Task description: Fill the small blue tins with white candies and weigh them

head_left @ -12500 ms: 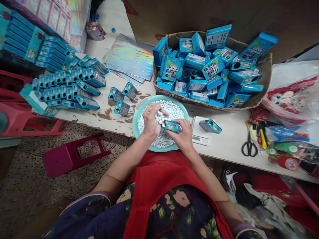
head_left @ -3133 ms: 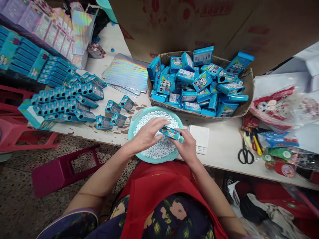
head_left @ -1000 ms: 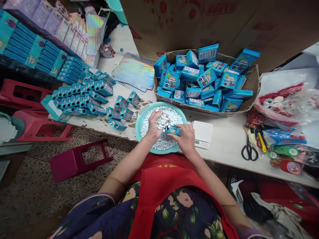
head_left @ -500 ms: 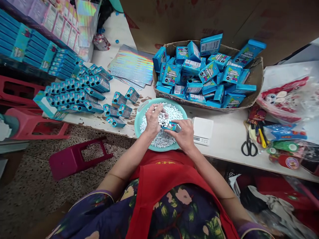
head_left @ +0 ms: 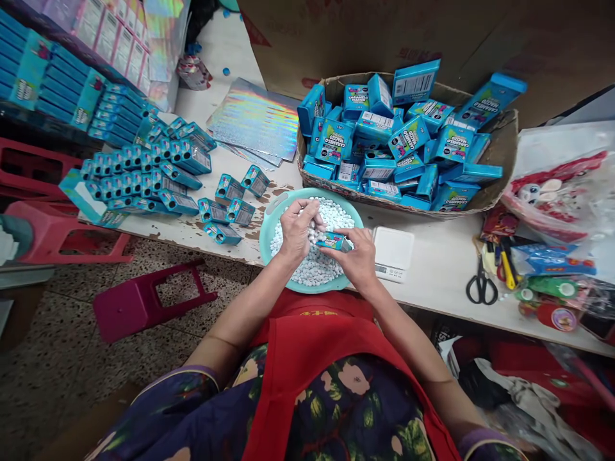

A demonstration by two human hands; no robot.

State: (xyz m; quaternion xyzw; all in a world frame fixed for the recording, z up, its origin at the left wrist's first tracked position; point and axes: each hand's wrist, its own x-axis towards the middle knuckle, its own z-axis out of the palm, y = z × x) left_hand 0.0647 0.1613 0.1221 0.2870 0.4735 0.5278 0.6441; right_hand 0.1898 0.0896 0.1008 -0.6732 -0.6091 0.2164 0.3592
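Observation:
Over a turquoise basin point(head_left: 265, 246) full of small white candies point(head_left: 312, 272), my right hand point(head_left: 358, 256) grips a small blue candy box point(head_left: 334, 241) between thumb and fingers. The box lies on its side, with its end pointing toward my left hand point(head_left: 298, 234). My left hand is cupped and closed around some white candies, right at that end of the box. Several candies show between its fingers and the box. The box's opening itself is hidden by the hand and candies.
Behind the basin stands a cardboard tray point(head_left: 504, 153) heaped with blue boxes. Several open-ended blue boxes point(head_left: 228, 211) stand left, near silver holographic sheets point(head_left: 262, 121). A white scale point(head_left: 394, 253) sits right of the basin, with black scissors point(head_left: 481, 288) farther right. A magenta stool point(head_left: 125, 307) is below.
The candies that were heaped in my left hand are fewer now, and more of the box's printed face shows. Both hands stay over the basin.

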